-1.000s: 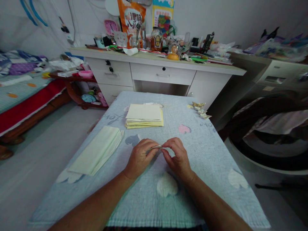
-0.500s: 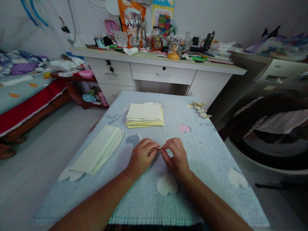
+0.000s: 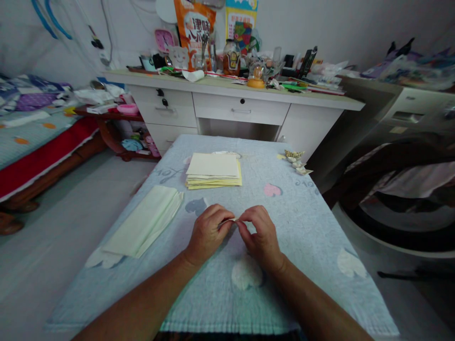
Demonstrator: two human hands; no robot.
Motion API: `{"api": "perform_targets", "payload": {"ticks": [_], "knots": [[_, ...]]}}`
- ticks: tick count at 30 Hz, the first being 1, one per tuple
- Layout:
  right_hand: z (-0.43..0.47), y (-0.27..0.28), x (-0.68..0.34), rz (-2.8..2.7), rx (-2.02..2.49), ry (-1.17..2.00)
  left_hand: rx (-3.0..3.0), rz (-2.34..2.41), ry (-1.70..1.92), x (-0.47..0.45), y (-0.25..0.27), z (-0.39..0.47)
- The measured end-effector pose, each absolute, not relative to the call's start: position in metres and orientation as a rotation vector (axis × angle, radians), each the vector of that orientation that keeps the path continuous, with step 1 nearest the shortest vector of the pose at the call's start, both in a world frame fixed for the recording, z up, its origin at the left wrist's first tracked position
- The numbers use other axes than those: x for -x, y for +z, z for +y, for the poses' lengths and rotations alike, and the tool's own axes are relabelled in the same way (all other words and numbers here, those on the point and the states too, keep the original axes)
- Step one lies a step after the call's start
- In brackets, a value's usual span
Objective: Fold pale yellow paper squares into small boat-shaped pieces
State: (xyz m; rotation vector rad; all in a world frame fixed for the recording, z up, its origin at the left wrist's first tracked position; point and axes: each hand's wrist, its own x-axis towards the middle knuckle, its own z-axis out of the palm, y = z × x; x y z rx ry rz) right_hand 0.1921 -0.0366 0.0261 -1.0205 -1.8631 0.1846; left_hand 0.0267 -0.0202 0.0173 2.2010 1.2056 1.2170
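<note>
Between my two hands is a small folded piece of paper (image 3: 230, 219), pale and mostly covered by my fingers. My left hand (image 3: 210, 231) is closed, pinching its left part between thumb and fingers. On the other end, my right hand (image 3: 261, 233) grips with thumb and forefinger tips. Both hands are just above the cloth-covered table (image 3: 302, 265). Beyond them lies a stack of cream and yellow paper (image 3: 213, 166). Left of my left hand rests a folded pale green sheet bundle (image 3: 145, 220). Several small folded paper pieces (image 3: 297, 162) sit at the far right of the table.
Past the table stands a white desk (image 3: 241, 104) crowded with a jar (image 3: 232, 58), an orange bag (image 3: 195, 31) and a pink clock (image 3: 164, 40). A front-loading washing machine (image 3: 408, 118) is on the right, its door open. A bed (image 3: 39, 142) is at the left.
My fingertips shift very slightly on the folded paper; the right hand's knuckles sit a touch lower. Everything else stays in place.
</note>
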Motion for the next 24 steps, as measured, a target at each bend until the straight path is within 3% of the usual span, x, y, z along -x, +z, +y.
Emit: {"api": "perform_targets", "payload": {"ticks": [24], "knots": [[-0.0351, 0.0288, -0.1992, -1.850, 1.003, 0.345, -2.223, 1.075, 1.431, -0.0223, 0.0267, -0.0239]]}}
